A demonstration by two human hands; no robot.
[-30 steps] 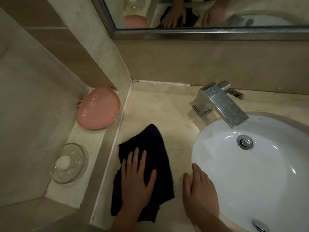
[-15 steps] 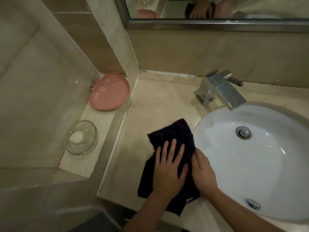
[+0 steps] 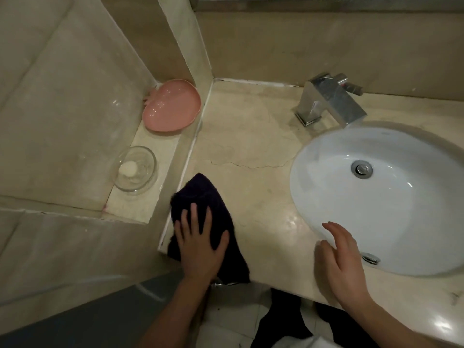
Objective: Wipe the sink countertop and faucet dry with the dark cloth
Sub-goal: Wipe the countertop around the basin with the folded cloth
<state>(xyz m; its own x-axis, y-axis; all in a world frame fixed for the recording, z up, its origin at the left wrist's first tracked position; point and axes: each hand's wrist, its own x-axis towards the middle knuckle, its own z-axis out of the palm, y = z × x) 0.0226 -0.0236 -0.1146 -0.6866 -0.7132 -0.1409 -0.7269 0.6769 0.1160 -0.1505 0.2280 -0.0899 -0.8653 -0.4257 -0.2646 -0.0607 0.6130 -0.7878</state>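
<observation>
1. your counter point(image 3: 253, 136) fills the middle of the frame, bare and pale, so it looks like the surface you are drying now.
2. the sink point(image 3: 326, 204) sits at right; its far right side is cut off by the frame edge.
3. the cloth point(image 3: 200, 197) lies at lower centre-left, on the counter's near left corner, one end hanging over the front edge; it is spread flat, likely to cover more surface per pass.
4. your left hand point(image 3: 199, 247) lies flat on the cloth, fingers straight and spread, pressing rather than clutching.
5. your right hand point(image 3: 344, 264) is at the sink's near rim, fingers relaxed, holding nothing; whether it touches the rim i cannot tell.
6. the faucet point(image 3: 331, 101), upper right, looks untouched; any wetness on it is too hard to make out.
</observation>
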